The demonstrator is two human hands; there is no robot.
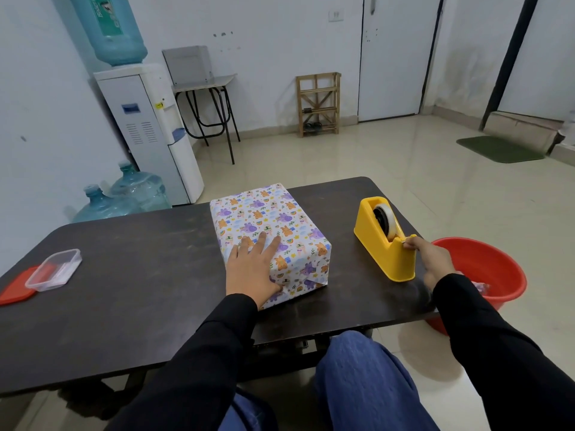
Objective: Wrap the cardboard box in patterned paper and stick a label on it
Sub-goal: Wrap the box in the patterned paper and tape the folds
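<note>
Only blurred lettering shows on the upturned water jug, one of three. One box, wrapped in white paper with orange and purple animals, lies just left of the single yellow tape dispenser. On it the left hand rests flat, fingers straight; the right hand pinches tape at the dispenser's cutter.

Paper-wrapped box lies flat mid-table, near end flaps folded.

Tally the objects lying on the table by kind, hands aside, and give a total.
Wrapped box: 1
Yellow tape dispenser: 1
Clear plastic container: 1
Red lid: 1
Total: 4
</note>
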